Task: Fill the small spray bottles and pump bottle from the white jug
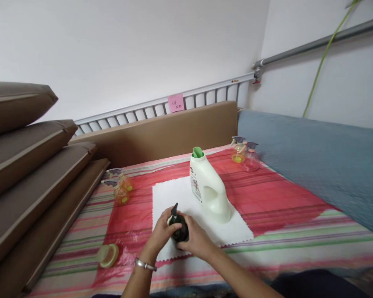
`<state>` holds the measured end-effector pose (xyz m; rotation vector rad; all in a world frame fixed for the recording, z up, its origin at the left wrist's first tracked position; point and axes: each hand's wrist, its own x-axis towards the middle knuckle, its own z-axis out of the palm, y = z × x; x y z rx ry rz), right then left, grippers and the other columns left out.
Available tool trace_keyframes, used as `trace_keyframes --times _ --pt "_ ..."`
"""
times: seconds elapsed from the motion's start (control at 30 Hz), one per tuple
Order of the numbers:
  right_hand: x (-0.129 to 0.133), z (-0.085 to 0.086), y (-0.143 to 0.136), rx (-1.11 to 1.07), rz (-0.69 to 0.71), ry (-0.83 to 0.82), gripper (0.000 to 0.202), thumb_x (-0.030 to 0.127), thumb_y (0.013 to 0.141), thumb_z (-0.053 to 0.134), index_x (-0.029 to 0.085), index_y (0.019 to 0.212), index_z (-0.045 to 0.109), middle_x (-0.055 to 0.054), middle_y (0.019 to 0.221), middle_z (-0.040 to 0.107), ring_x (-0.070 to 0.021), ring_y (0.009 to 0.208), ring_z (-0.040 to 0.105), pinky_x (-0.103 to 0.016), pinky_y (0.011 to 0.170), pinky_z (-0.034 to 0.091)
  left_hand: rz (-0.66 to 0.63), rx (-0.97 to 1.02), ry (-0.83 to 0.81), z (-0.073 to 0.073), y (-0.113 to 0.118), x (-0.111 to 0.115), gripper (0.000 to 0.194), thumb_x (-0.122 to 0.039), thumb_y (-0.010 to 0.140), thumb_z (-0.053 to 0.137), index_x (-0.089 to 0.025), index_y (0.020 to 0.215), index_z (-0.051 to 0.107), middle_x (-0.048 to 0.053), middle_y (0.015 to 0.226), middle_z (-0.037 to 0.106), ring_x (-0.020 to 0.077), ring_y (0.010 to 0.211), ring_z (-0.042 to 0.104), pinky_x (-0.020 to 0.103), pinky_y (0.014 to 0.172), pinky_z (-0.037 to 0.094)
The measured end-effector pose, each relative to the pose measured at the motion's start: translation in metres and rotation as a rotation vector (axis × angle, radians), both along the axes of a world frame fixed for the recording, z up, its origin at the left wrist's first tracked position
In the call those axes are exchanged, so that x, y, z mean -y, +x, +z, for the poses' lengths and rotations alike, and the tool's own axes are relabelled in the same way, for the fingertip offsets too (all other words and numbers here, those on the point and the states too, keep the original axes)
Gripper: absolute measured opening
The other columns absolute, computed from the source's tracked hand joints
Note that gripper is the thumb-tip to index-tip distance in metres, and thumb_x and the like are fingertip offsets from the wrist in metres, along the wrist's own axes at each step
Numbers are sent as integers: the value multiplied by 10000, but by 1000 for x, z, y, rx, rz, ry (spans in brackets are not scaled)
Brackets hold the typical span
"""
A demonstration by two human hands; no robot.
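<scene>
A dark pump bottle (pixel 178 231) with a black pump head stands on a white cloth (pixel 166 194), near its front edge. My left hand (pixel 164 229) is closed around the bottle's left side, the thumb across its front. From the right, my right hand (pixel 195 236) wraps the same bottle, fingers curled against it. Just behind and to the right, a pale green jug (pixel 213 188) with a side handle stands upright on the cloth. Its open neck shows a bright green spout (pixel 197 152).
Two spray bottles (pixel 121 194) are at left; two more spray bottles (pixel 251 159) stand at back right. A round yellowish lid or container (pixel 108 255) lies front left. Brown cushions (pixel 34 174) are stacked left, and a blue padded surface (pixel 313 157) borders the right.
</scene>
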<state>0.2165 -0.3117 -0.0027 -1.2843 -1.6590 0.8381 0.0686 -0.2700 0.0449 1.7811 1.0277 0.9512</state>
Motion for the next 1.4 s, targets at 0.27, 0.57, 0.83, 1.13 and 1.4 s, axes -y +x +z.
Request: trace_keyframes --times 0.27,0.57,0.83,1.13,1.4 --pt "-2 -2 -1 3 -10 -16 831 186 496 732 202 1255 396 -96 1230 514 -279 1129 489 -395 945 389 264 -8 54 -11 14 4 346 -212 603 717 -166 935 631 71 958 653 251 974 578 409 925 392" --pt "3 6 0 1 6 -18 829 143 492 713 237 1254 400 -72 1222 513 -261 1129 484 -389 952 377 5 46 -45 -3 -1 -4 432 -222 615 727 -195 1039 647 59 1055 666 235 1048 564 350 943 405" --pt "2 4 0 5 7 -29 844 149 494 722 228 1263 384 -83 1258 486 -262 1162 462 -397 981 359 -100 72 -108 0 -5 -12 463 -250 588 756 -196 1039 662 58 1048 672 244 1053 558 350 961 391" --pt "1 6 1 0 17 -39 867 136 488 723 201 1279 372 -105 1271 485 -260 1166 461 -406 987 365 -86 102 -145 -6 -3 -3 448 -247 646 697 -185 1084 625 57 1075 670 239 1052 565 368 956 400" --pt "10 41 16 15 -59 -35 605 176 636 622 219 1216 458 -86 1234 520 -225 1101 517 -367 947 403 67 219 -112 -20 2 13 406 -223 645 687 -181 1044 621 56 1037 665 236 1008 579 376 929 410"
